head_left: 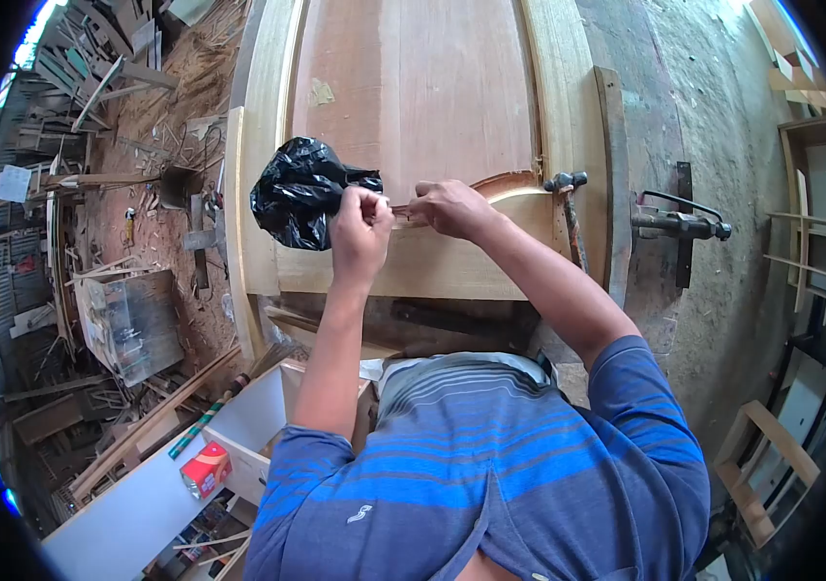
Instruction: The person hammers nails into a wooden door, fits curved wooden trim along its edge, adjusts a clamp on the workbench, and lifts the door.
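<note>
My left hand is closed in a pinch at the right edge of a crumpled black plastic bag. What its fingers hold is too small to make out. Close to its right, my right hand has its fingers curled and pressed together over the curved moulding at the lower end of a wooden door panel; anything in them is hidden. The bag lies on the left side of the door's frame. A hammer rests on the frame, right of my right hand, its head away from me.
A metal clamp sits at the bench's right edge. Wood scraps and shavings cover the floor at left, near a worn box. A red packet lies on a white-sided cabinet at lower left. Wooden frames stand at right.
</note>
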The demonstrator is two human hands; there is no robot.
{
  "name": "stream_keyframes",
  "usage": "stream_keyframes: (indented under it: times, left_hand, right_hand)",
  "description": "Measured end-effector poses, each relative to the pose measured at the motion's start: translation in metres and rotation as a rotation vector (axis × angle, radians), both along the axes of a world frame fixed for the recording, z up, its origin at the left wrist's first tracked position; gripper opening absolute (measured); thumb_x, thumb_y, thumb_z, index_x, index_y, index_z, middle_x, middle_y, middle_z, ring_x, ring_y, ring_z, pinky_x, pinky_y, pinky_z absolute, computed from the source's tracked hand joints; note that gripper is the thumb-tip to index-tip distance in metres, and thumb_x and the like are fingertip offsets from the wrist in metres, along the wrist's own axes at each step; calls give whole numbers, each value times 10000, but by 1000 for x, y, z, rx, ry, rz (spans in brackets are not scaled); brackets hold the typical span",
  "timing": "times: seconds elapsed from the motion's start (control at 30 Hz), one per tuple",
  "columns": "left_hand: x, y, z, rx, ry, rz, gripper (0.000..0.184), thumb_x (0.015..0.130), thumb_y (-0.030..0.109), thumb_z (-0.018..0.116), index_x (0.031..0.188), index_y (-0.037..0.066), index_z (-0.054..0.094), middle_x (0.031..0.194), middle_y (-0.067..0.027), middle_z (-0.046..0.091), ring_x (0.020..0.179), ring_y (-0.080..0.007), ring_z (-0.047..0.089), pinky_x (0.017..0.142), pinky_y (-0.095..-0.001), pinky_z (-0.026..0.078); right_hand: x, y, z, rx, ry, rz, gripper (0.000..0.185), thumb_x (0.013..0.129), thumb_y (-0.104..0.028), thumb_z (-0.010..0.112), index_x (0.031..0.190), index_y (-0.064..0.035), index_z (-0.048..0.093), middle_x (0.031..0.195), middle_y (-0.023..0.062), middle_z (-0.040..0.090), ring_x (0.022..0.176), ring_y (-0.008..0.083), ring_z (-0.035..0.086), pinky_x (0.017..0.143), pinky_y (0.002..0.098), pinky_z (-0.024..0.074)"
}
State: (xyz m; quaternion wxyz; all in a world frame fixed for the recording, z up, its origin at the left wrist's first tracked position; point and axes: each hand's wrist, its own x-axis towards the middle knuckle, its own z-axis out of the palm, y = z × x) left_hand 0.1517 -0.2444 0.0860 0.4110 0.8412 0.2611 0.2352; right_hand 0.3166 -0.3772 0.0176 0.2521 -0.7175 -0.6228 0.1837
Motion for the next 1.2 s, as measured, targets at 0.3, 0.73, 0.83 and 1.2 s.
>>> stream_keyframes:
  times: [0.3,0.73,0.83,1.2]
  left_hand:
    - [-62,1,46,-364,-56,142,184,1054,68,736,1180,-7,624,997,-61,715,850,-107,739,757,-255,613]
    - [-45,86,107,616,132,-16,184,912,64,787,1094,90,791,1044,-59,803,953,-314,707,885,-435,562]
    - [-44,105,83,613,231,-79,156,904,76,796,1058,95,815,1050,-51,808,957,-306,696,891,-436,555]
    - [-76,103,83,689,192,147,206,891,157,825,1090,145,773,1174,-37,766,1119,-333,672,982,-484,487]
  right_hand:
    - [1,40,5,-51,-217,236,179,955,-123,654,1038,-153,809,1022,125,752,928,361,781,784,493,631]
    - [-13,40,79,368,310,-22,61,932,-129,761,980,-95,778,954,138,763,857,381,749,755,475,595]
    - [-42,59,115,530,294,-74,82,936,-142,790,996,-99,757,955,119,741,829,371,746,726,477,596]
    - [-66,137,101,585,102,-193,130,950,-75,705,1077,-72,731,994,160,733,876,392,756,763,505,612]
